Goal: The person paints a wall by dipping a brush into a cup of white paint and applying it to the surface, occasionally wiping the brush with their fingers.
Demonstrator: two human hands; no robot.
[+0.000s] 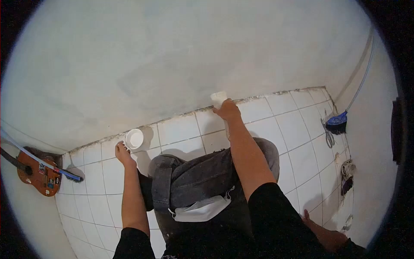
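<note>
My right hand [227, 109] grips a whitish block or pad [219, 98] and holds it against the foot of the grey-white wall [172, 56], just above the tiled floor's edge. At the left, my left hand [123, 152] has its fingers curled beside a round white cup [134, 139]. The fingers seem to be at the cup's handle, and the cup's open top faces the camera. A white face mask [203, 210] lies on my lap over dark trousers.
A guitar [43, 175] and a blue brush [71, 175] lean at the far left. A blue broom [337, 122] stands in the right corner, with small items [347, 170] along the right wall. A bare foot [307, 216] shows at the lower right on the white tiles [267, 129].
</note>
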